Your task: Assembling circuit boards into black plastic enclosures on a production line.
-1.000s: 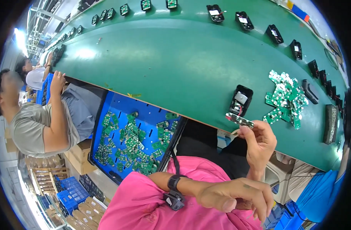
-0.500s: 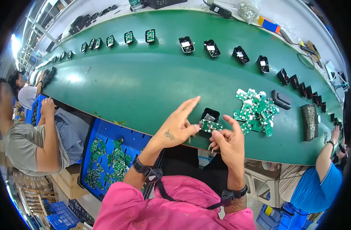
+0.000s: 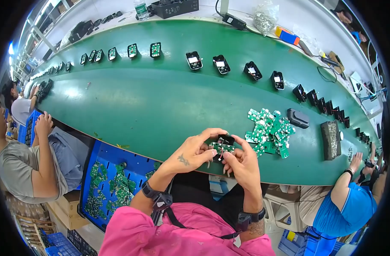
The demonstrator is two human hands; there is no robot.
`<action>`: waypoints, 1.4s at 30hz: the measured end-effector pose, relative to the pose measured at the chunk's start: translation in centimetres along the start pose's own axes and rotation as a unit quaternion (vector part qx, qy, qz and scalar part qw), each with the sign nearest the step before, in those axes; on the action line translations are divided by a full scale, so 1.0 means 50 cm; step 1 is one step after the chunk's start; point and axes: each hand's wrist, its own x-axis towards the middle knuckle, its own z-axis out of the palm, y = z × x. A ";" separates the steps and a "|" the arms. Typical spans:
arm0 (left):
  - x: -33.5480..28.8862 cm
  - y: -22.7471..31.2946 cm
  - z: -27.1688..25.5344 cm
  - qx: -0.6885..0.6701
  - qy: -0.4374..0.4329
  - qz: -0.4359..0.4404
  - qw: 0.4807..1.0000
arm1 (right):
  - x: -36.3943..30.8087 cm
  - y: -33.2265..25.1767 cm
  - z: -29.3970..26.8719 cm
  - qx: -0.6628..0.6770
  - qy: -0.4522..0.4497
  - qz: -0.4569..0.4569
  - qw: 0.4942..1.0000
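My left hand [image 3: 190, 154] and my right hand [image 3: 244, 164] meet at the table's near edge around a small black plastic case [image 3: 226, 139]. A green circuit board [image 3: 221, 147] lies at the near side of this case, tilted, with thin wires by it. My left thumb presses the board's left end while the left index reaches along the case's far side. The right thumb is at the board's right end, its index finger along the case's right side. Both hands are closed; fingers hide parts of the case.
A heap of green boards [image 3: 269, 132] lies right of my hands, with a closed black case [image 3: 298, 118] and a dark block [image 3: 330, 141] beyond. Open cases [image 3: 193, 60] line the table's far side. A blue bin [image 3: 137, 184] holds boards at left. Co-workers sit on both sides.
My left hand's outstretched fingers have come down and closed around the case and board. My right index has bent over the case's side. The whole view has shifted slightly.
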 end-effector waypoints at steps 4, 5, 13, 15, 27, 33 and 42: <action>0.001 0.011 0.016 -0.060 0.021 -0.047 0.997 | -0.014 -0.003 0.007 -0.109 0.098 -0.115 0.983; 0.000 0.015 0.020 -0.066 0.045 -0.067 0.995 | -0.021 -0.005 0.004 -0.106 0.100 -0.111 0.983; -0.010 0.038 0.056 -0.014 0.070 -0.046 0.996 | -0.006 -0.025 0.001 -0.340 0.083 -0.445 0.824; -0.015 0.056 0.062 -0.009 0.077 -0.058 0.995 | -0.014 -0.036 0.003 -0.309 0.095 -0.421 0.848; -0.027 0.072 0.146 0.139 0.223 0.160 0.951 | -0.074 -0.054 0.027 -0.253 0.181 -0.379 0.872; -0.034 0.076 0.147 0.214 0.242 0.210 0.923 | -0.090 -0.088 0.013 -0.362 0.154 -0.347 0.851; -0.035 0.076 0.155 0.247 0.239 0.245 0.907 | -0.102 -0.115 -0.001 -0.386 0.104 -0.294 0.868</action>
